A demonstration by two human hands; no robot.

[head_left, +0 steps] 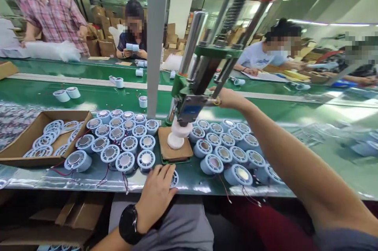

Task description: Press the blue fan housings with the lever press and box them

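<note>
My left hand (158, 194), with a black watch at the wrist, rests at the table's front edge. Its fingers lie over a light blue round part (175, 179), partly hidden beneath them. My right arm reaches forward, and my right hand (228, 98) is beside the green and metal hand press (193, 105); its fingers are mostly hidden behind the press. Under the press, a white round pad (175, 141) sits on a brown square board (165, 150). Light blue cylindrical units with silver centres (125, 161) stand left of the press, and similar ones (213, 163) stand right.
An open cardboard box (17, 160) at the left holds light blue rings. A grey post (158, 42) rises behind the units. A green conveyor (112, 97) runs across, carrying several units. People sit and stand beyond it. Thin wires hang at the table's front edge.
</note>
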